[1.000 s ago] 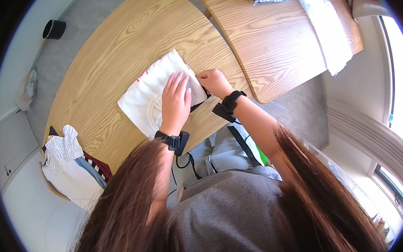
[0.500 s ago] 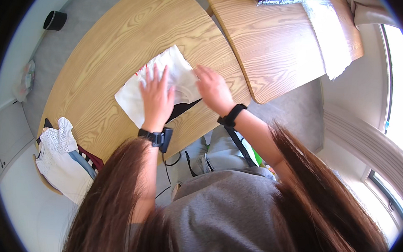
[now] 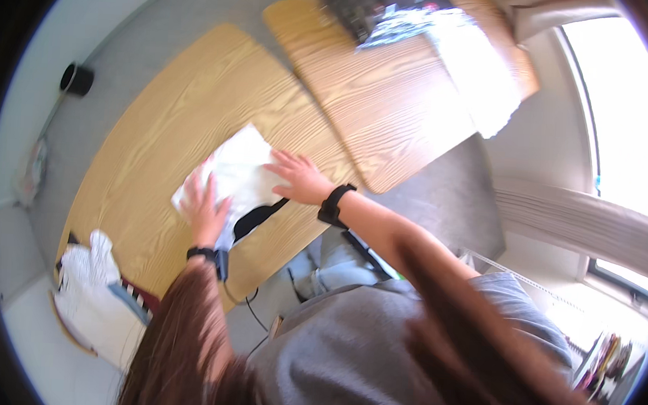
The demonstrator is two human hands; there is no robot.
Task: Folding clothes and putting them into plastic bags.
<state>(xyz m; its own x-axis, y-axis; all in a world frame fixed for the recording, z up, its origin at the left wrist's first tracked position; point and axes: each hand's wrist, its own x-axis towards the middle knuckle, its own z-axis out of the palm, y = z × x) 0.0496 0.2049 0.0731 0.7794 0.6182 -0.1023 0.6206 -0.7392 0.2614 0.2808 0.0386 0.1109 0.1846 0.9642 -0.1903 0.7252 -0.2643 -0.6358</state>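
Observation:
A folded white piece of clothing lies on the wooden table, with a black part showing along its near right edge. My left hand rests on the cloth's left part, its fingers spread. At the right edge of the cloth, my right hand is open too, with its fingertips on or just over the fabric. Motion blur hides the exact contact. Both wrists carry black bands.
Other garments, white, blue and dark red, are heaped at the table's left end. A second wooden table bears a shiny silvery sheet and a dark bag. A black bin stands by the wall.
The whole view has shifted, so the tables sit lower in it. My left hand has moved toward the cloth's left edge; my right hand has come onto its right edge.

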